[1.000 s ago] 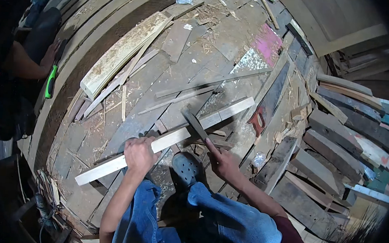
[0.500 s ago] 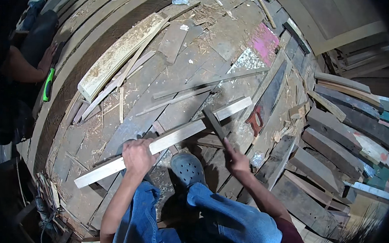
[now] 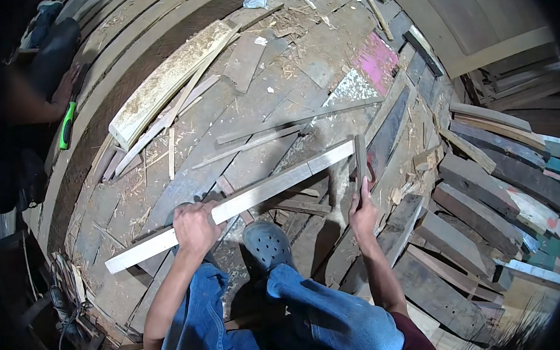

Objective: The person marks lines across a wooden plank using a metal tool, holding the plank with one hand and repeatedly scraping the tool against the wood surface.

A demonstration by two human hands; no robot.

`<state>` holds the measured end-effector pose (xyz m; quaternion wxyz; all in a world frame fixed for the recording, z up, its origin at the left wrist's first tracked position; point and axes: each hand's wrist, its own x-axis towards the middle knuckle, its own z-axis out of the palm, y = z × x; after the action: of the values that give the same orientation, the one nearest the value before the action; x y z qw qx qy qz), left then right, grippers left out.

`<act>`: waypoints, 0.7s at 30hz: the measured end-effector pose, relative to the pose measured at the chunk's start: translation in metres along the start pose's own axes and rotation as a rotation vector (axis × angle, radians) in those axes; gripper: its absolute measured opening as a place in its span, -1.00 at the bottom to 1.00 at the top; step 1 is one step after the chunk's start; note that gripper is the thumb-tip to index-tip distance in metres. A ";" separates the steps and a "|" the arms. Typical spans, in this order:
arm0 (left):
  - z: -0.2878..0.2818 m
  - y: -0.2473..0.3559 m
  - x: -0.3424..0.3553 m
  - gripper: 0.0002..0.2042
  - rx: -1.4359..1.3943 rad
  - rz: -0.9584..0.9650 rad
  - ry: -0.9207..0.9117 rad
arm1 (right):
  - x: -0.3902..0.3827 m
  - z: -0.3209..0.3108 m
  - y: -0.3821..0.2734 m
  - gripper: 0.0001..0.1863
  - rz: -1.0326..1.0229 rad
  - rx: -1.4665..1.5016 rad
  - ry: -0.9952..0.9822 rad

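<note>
A long pale wooden batten (image 3: 278,184) slants up from lower left to upper right above the floor, a thin line crossing its face toward the far end. My left hand (image 3: 197,226) is closed round its lower part. My right hand (image 3: 362,215) grips a narrow, flat, grey-brown strip (image 3: 360,159), whose exact kind I cannot make out. The strip points away from me, its upper part at the batten's far end; whether they touch I cannot tell. Beyond the right hand lies a handsaw (image 3: 390,127), its red handle mostly hidden.
Several thick wood blocks (image 3: 467,212) are lined up at the right. A sawdust-covered beam (image 3: 170,82) and thin strips (image 3: 250,144) lie on the plank floor. At the far left, another person's hand (image 3: 65,88) rests by a green-handled tool (image 3: 67,127). My grey clog (image 3: 268,243) is below the batten.
My right hand has moved right and away from me, taking the strip from across the batten to its far end and turning it more upright. The left hand keeps its hold.
</note>
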<state>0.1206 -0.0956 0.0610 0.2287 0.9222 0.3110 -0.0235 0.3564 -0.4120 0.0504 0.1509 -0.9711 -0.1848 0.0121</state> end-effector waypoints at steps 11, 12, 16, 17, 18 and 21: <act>0.004 -0.003 0.000 -0.59 -0.014 0.010 0.018 | -0.013 -0.002 -0.011 -0.33 -0.013 0.104 -0.120; 0.004 -0.004 0.001 -0.59 -0.013 0.016 0.021 | -0.024 0.004 -0.004 -0.34 -0.390 0.163 -0.027; 0.002 -0.006 0.001 -0.58 -0.015 0.007 0.003 | -0.009 -0.003 0.001 -0.31 -0.127 0.029 -0.166; -0.001 -0.002 0.001 -0.58 -0.017 0.002 -0.004 | 0.000 -0.003 -0.003 -0.32 0.054 0.067 -0.087; -0.002 0.001 0.001 -0.58 -0.019 -0.003 -0.011 | -0.004 -0.005 -0.004 -0.32 0.053 0.065 -0.087; 0.002 -0.007 -0.001 -0.58 0.008 0.024 0.023 | -0.020 0.005 -0.005 -0.34 -0.516 0.180 -0.010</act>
<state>0.1164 -0.0924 0.0565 0.2215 0.9270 0.3023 -0.0113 0.3357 -0.4131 0.0469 0.2336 -0.8744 -0.4251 -0.0059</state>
